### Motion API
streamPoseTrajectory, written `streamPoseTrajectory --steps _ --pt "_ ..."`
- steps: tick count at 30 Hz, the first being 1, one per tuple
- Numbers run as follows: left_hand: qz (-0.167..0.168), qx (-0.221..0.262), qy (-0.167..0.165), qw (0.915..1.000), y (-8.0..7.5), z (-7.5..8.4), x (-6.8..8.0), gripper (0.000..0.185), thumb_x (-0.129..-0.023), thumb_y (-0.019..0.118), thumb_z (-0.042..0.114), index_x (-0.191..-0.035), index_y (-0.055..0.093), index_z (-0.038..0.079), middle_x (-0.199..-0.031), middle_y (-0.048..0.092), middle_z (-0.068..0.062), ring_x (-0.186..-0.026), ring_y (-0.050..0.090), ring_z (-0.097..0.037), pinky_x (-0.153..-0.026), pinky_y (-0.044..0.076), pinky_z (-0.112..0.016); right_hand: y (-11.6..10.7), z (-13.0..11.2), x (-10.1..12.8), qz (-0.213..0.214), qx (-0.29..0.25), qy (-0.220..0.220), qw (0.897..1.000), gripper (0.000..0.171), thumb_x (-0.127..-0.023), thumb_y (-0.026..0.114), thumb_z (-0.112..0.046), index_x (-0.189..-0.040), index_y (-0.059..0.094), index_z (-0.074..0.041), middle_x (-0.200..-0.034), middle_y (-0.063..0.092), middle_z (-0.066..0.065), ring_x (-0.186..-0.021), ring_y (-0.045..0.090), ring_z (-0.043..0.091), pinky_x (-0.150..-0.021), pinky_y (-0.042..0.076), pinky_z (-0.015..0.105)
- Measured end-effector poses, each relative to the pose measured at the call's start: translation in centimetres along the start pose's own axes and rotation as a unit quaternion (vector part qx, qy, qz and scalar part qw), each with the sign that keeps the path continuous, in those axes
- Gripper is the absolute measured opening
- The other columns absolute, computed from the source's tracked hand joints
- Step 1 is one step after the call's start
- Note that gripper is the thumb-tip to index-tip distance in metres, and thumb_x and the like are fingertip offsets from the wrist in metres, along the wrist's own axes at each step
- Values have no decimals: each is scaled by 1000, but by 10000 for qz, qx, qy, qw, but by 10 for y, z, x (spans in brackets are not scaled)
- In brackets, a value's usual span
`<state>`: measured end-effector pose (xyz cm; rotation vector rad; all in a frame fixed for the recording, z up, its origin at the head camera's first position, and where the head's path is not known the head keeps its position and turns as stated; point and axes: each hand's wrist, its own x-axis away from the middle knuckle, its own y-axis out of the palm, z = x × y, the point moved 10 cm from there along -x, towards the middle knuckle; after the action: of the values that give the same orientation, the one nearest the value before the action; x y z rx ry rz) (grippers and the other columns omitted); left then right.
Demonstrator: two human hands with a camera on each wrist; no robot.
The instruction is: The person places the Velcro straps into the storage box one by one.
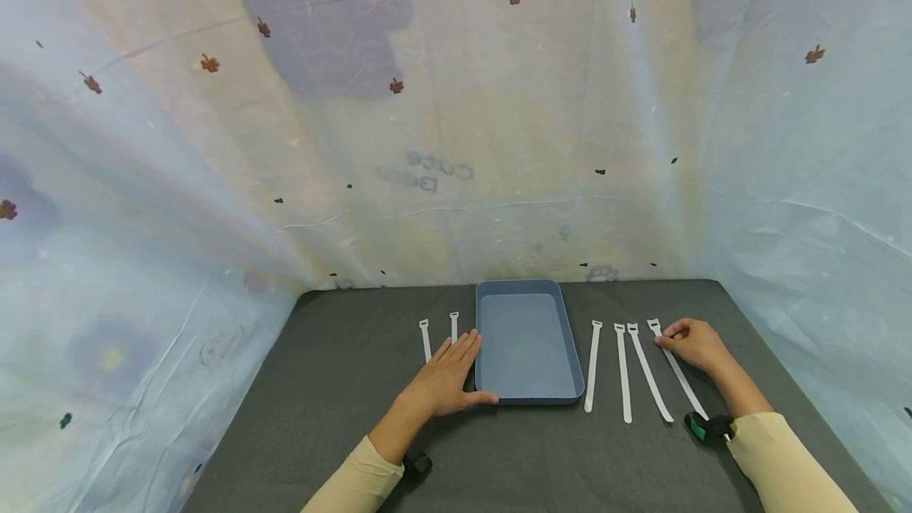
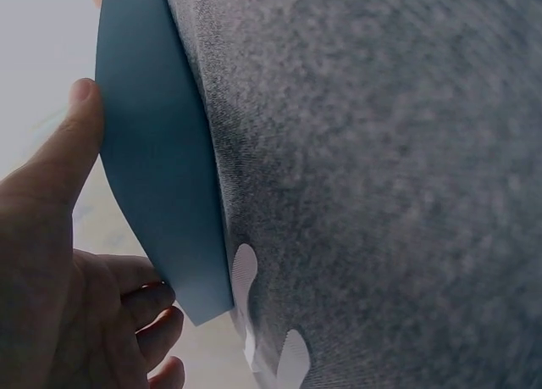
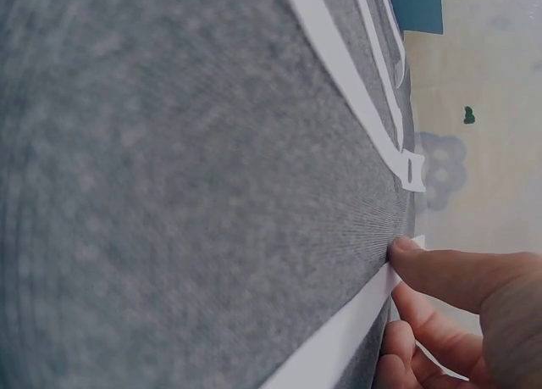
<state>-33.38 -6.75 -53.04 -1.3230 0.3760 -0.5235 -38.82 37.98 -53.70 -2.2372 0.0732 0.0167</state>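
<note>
A shallow blue tray [image 1: 526, 289] lies in the middle of the dark grey table. My left hand [image 1: 463, 366] rests flat on the table against the tray's left side, fingers straight. Its thumb touches the tray [image 2: 161, 177] near the front corner. Two short white straps [image 1: 425, 339] lie just left of that hand, and their rounded ends [image 2: 246, 272] show in the left wrist view. To the right of the tray lie several long white straps [image 1: 624, 374]. My right hand [image 1: 670, 336] pinches the far end of the rightmost strap [image 1: 682, 378], its fingertip [image 3: 406, 249] on the strap [image 3: 339, 338].
A pale plastic sheet with small leaf prints [image 1: 456, 141] walls in the table at the back and both sides. The grey table cloth [image 1: 541, 457] is bare at the front. Small cameras sit on both wrists.
</note>
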Motion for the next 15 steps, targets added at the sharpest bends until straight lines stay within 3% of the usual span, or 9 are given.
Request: streamPoseTrajectory --steps 15 --pt "-43 107 10 9999 -1 2 0 113 -95 63 76 -171 22 3 -179 19 -14 -165 20 -31 -134 17 -52 -1 -4 3 -75 51 -105 9999 26 -100 75 -20 -90 69 4 -82 63 10 -74 52 20 -64 43 34"
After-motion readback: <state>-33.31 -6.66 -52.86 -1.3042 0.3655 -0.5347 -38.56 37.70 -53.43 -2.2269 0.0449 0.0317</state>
